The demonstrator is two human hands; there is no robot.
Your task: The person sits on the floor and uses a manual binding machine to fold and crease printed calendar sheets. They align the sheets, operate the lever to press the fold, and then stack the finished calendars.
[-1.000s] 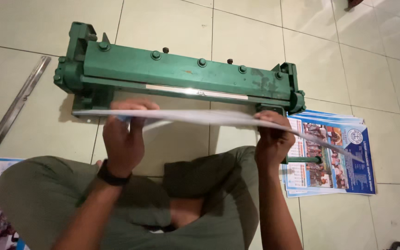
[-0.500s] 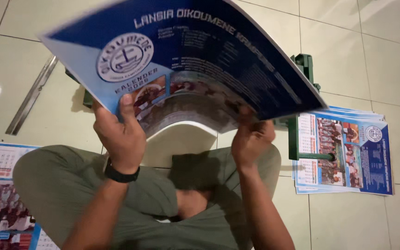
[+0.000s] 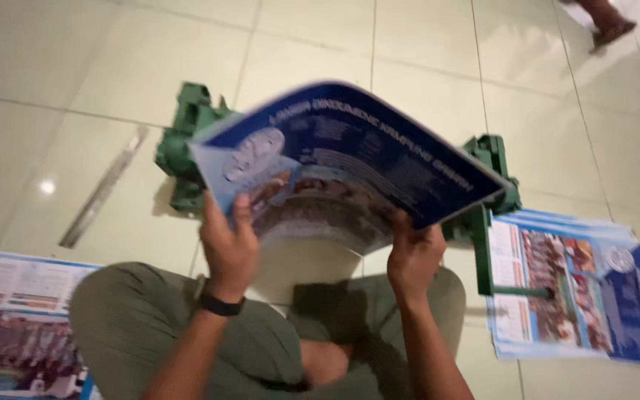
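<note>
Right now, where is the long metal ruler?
In the head view, the metal ruler lies flat on the tiled floor at the left, just left of the green machine, above the printed sheets.

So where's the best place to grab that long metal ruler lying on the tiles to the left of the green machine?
Pinch the metal ruler near its middle, across its narrow width, coming straight down from above. It lies flat on the floor tile as a long thin strip running diagonally, so a mid-length hold should keep it balanced. Lifting one long edge first would probably help, since it sits flush.
</note>
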